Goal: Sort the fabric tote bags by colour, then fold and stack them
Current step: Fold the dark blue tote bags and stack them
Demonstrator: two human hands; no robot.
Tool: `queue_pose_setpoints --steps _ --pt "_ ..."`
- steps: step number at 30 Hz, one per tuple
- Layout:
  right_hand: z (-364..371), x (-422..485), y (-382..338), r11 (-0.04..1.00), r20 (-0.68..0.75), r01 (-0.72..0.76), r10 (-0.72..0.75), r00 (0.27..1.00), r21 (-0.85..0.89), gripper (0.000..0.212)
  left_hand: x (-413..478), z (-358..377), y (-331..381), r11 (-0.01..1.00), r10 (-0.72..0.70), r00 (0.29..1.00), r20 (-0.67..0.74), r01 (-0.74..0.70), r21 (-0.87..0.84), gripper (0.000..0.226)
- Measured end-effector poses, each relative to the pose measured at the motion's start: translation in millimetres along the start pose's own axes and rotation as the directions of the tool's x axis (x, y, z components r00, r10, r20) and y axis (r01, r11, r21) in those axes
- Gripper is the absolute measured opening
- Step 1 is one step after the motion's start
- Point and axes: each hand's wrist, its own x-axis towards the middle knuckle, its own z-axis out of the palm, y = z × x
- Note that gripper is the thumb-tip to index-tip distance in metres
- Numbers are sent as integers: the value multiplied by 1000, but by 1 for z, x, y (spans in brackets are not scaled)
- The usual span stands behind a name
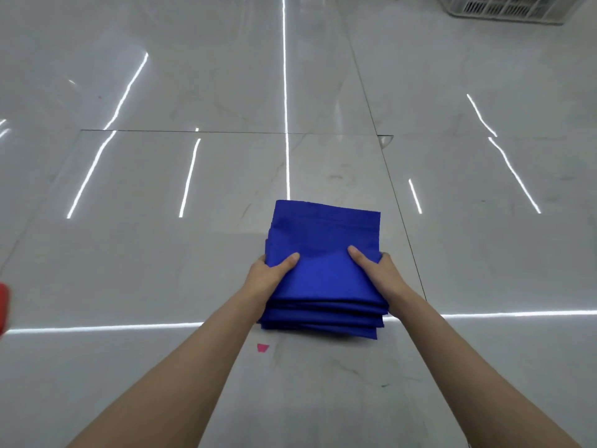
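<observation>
The person's left arm [181,376] and right arm [468,367] are bare and reach forward from the bottom of the view. The hands meet at a stack of blue tote bags [323,270] in the middle.

The bags are folded flat and lie one on top of the other. Their folded edges show as layers on the near side.

The left hand [269,274] grips the left side of the stack. Its thumb lies on the top bag and its fingers curl round the edge and go under, out of sight. The right hand [379,270] grips the right side the same way, thumb on top and fingers tucked under.

It is hard to tell if the stack rests on the floor [161,253] or is held just above it. The floor is shiny white tile with bright lines of light on it.

A small pink scrap [262,347] lies on the floor just in front of the stack. A bit of something red [3,305] shows at the left edge. A white plastic basket [510,6] stands far off at the top right.
</observation>
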Motion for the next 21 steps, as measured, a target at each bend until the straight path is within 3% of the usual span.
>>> queue_pose_setpoints --steps 4,8,13,21 --pt "14 -4 -5 998 47 43 -41 998 -45 93 -11 -16 -4 985 -7 995 101 24 -170 40" --pt "28 -8 -14 998 98 49 -45 994 -40 86 -14 -31 -5 983 36 995 91 -18 -183 39" --pt "72 -21 -16 997 142 62 -70 987 55 91 -16 -74 1 990 70 997 -12 -71 -124 39" --pt "169 -38 -39 994 322 77 -96 942 72 73 -30 -166 -21 980 68 971 -230 -108 -166 44"
